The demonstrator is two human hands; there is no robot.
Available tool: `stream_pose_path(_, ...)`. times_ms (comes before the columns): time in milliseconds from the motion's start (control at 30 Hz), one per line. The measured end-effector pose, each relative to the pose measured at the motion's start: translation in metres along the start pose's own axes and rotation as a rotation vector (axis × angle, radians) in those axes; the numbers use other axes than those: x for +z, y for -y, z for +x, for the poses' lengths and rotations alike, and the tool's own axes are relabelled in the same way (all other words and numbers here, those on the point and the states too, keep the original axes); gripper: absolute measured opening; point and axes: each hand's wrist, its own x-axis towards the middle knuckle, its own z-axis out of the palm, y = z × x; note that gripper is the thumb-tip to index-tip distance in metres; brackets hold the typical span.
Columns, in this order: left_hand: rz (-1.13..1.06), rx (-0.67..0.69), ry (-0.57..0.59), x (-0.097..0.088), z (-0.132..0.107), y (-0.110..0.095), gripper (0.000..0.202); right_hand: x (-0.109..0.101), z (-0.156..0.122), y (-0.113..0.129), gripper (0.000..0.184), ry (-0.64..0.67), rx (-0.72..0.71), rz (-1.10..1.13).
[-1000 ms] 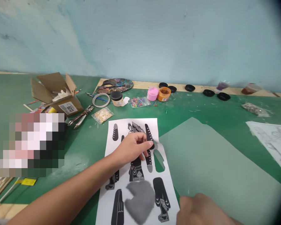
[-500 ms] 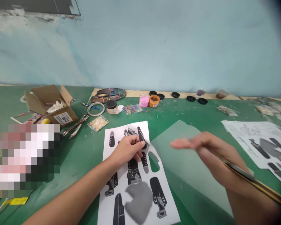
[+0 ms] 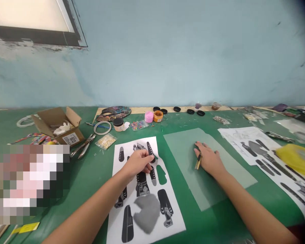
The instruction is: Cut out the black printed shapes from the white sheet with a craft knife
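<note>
A white sheet of paper (image 3: 173, 222) printed with black and grey figure parts lies in front of me; an opening is cut near its right edge. My left hand (image 3: 139, 162) rests on its upper part, fingers curled and pressed together at the paper beside a slim black shape. To the right, my right hand (image 3: 208, 158) lies on a translucent sheet (image 3: 180, 145), its fingertips reaching forward. A slim yellow-and-black cutter knife (image 3: 198, 161) is held at that hand, toward its left side. The blade end cannot be made out.
Left stand an open cardboard box (image 3: 69, 130), punch pliers (image 3: 83, 145) and a bag of small rings (image 3: 106, 141). Behind are a paint palette (image 3: 114, 113), a black-lidded jar (image 3: 118, 124) and pink and orange paint pots (image 3: 154, 116). More printed sheets (image 3: 251, 156) and yellow tape (image 3: 297, 157) lie right.
My right hand, raised and blurred before, has come down flat on the translucent sheet with the cutter knife. My left hand stays on the printed paper. The view has tilted up and shifted right.
</note>
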Motion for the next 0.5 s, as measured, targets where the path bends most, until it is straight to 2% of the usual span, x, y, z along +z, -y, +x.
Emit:
stream_pose_path(100, 0.068, -0.038, 0.051, -0.005, -0.003, -0.003, 0.021, -0.008, 0.016, 0.005, 0.043, -0.051, 0.082, 0.026)
stream_pose_path(167, 0.131, -0.066, 0.093, -0.008, -0.006, -0.007, 0.021, -0.017, 0.021, 0.01, 0.044, -0.079, 0.088, 0.062)
stream_pose_path(233, 0.211, -0.084, 0.121, -0.01, -0.007, -0.01, 0.021, -0.028, 0.022, 0.021, 0.046, -0.092, 0.033, 0.134)
stream_pose_path(300, 0.31, -0.089, 0.121, -0.01, -0.006, -0.012, 0.021, -0.039, 0.021, 0.04, 0.05, -0.072, -0.086, 0.3)
stream_pose_path(367, 0.432, -0.076, 0.081, -0.007, -0.004, -0.013, 0.021, -0.048, 0.021, 0.064, 0.06, 0.05, -0.263, 0.685)
stream_pose_path(400, 0.501, -0.059, 0.043, -0.004, -0.003, -0.013, 0.022, -0.05, 0.022, 0.076, 0.063, 0.123, -0.317, 0.784)
stream_pose_path(500, 0.709, 0.02, -0.122, 0.003, -0.003, -0.01, 0.023, -0.04, 0.028, 0.106, 0.068, 0.265, -0.429, 0.872)
